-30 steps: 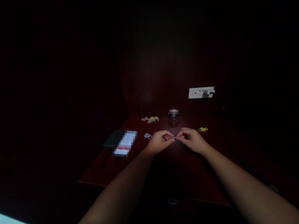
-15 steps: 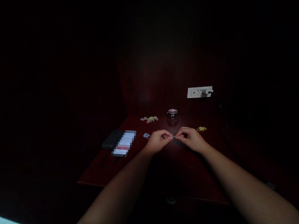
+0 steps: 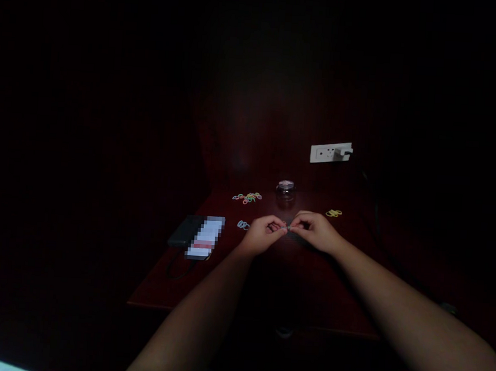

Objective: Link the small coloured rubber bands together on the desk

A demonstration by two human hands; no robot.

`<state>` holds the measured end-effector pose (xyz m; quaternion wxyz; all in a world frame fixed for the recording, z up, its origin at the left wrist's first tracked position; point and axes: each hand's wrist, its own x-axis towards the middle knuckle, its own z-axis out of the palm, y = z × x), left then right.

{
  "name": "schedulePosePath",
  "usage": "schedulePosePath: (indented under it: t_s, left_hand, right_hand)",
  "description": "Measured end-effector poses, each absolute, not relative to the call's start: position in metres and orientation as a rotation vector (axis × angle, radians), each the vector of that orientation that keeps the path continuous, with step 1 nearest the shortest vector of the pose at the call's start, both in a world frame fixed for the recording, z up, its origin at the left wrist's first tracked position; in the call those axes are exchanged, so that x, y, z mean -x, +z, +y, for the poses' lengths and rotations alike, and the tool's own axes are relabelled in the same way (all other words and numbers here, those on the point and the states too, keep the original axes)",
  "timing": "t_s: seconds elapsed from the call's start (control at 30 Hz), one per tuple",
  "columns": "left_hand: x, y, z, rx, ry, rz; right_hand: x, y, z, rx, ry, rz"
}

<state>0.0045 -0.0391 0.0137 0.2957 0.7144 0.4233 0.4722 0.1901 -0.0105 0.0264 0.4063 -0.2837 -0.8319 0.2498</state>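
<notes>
My left hand [image 3: 262,234] and my right hand [image 3: 316,230] meet fingertip to fingertip above the dark red table [image 3: 300,289]. Both are pinched on something small between them, too tiny and dim to make out. Light blue bands [image 3: 243,225] lie just left of my left hand. A pile of mixed coloured bands [image 3: 248,198] is farther back on the left. Yellow bands [image 3: 334,213] rest behind my right hand. Beyond my hands stands a clear jar [image 3: 285,193] with a lid.
A lit phone [image 3: 205,238] and a black box-like device [image 3: 183,231] with a cable lie at the table's left. On the back wall is a white socket panel [image 3: 330,152] with a plug in it. A dark cable hangs at the right.
Both hands stay nearly in place; the fingertips have shifted very slightly. The greenish bit seen between them before is now less visible.
</notes>
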Motion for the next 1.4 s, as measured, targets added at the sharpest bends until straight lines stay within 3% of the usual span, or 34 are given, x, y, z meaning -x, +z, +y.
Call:
schedulePosePath:
  t_s: [1.13,1.4]
  left_hand:
    - [-0.0083,0.0131,-0.0395,-1.929,1.268,1.123]
    - [-0.0089,0.014,-0.0405,-1.901,1.27,1.084]
  right_hand:
    - [-0.1862,0.0252,-0.014,0.762,0.55,-2.181]
    - [-0.186,0.0237,-0.0143,0.734,0.698,-2.155]
